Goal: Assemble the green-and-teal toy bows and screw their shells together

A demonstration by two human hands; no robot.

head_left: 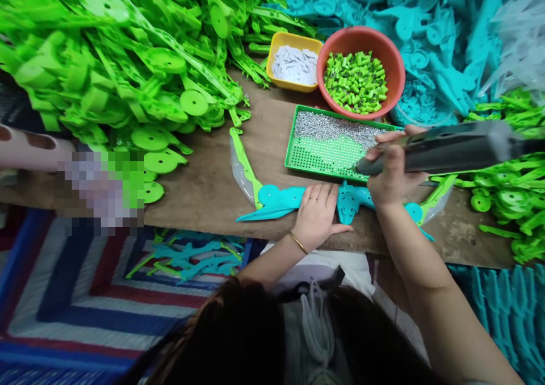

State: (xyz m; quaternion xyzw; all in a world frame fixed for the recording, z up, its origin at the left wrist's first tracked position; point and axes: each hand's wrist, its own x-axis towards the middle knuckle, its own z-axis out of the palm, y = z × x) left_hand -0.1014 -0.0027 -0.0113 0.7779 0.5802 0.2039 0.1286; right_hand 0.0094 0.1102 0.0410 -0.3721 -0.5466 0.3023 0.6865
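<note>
A turquoise plastic toy bow [279, 200] lies across the table's near edge, with a lime-green limb [244, 160] and a clear plastic piece at each end. My left hand [317, 214] grips its middle from above, fingers over the body and thumb on the near side. In my right hand [394, 169] is a dark electric screwdriver [455, 146], held nearly level. Its tip points left, over the near right part of a green perforated tray [289, 155] of small silver screws [332, 126]. Whether a screw sits on the tip I cannot make out.
Behind the tray stand a red bowl [398, 92] of short green pieces and a yellow dish [272, 75] of white pieces. Green parts [140, 61] heap at left, turquoise parts [409, 21] at back right. A striped bag-lined crate [76, 283] is below left; a person's blurred hand [100, 189] shows.
</note>
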